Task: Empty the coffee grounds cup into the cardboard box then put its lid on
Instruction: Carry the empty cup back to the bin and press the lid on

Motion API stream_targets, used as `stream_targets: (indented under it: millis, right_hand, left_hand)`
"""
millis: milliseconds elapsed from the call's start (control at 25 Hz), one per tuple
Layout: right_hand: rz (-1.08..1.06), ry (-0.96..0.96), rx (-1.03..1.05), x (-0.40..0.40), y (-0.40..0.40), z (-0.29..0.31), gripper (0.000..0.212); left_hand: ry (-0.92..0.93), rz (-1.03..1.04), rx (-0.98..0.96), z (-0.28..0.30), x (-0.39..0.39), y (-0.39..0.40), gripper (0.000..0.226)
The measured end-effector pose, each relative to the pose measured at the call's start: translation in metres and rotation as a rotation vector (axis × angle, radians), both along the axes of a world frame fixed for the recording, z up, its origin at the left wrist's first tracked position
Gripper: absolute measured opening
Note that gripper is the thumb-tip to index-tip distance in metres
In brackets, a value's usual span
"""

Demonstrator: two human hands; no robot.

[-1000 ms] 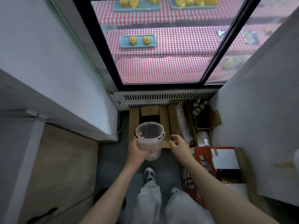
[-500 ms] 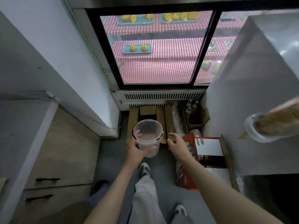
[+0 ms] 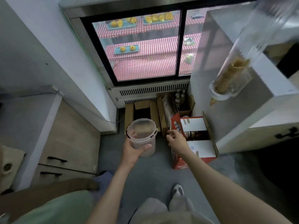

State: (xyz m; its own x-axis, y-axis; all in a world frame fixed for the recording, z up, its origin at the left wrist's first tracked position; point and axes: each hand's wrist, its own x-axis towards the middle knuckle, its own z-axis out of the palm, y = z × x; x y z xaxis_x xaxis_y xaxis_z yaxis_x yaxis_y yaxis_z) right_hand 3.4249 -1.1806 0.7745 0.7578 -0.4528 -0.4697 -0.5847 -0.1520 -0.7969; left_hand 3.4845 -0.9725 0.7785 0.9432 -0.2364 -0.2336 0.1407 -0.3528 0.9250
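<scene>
My left hand holds a clear plastic cup upright, its mouth up, with only a faint residue inside. The cup hovers just in front of an open brown cardboard box that stands on the floor below a display fridge. My right hand is empty, fingers loosely apart, to the right of the cup and above the floor. No lid is visible.
A red and white carton with jars stands open on the right, beside more boxes with bottles. A wooden drawer cabinet lines the left, a white counter the right. A clear dispenser of cones hangs overhead.
My view has risen and pulled back from the floor. The cup stays in my left hand and has drawn slightly away from the cardboard box. My right hand has drifted right.
</scene>
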Motion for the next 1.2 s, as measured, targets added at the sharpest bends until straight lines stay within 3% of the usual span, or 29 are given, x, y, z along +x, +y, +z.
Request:
stream_targets:
  millis: [320, 520, 880, 1200]
  right_hand:
    - [-0.191, -0.001, -0.038, -0.104, 0.050, 0.020, 0.039]
    - [-0.383, 0.000, -0.023, -0.206, 0.092, 0.020, 0.035]
    - [-0.812, 0.006, 0.027, -0.401, 0.126, 0.007, 0.031]
    - [-1.156, 0.020, 0.050, -0.585, 0.170, 0.000, 0.030]
  left_hand:
    - [0.009, -0.207, -0.016, 0.002, -0.064, 0.029, 0.088]
    - [0.061, -0.397, -0.001, 0.017, -0.132, 0.040, 0.101]
    - [0.043, -0.782, 0.029, 0.022, -0.287, 0.029, 0.088]
    - [0.082, -1.089, 0.045, 0.021, -0.436, 0.011, 0.096]
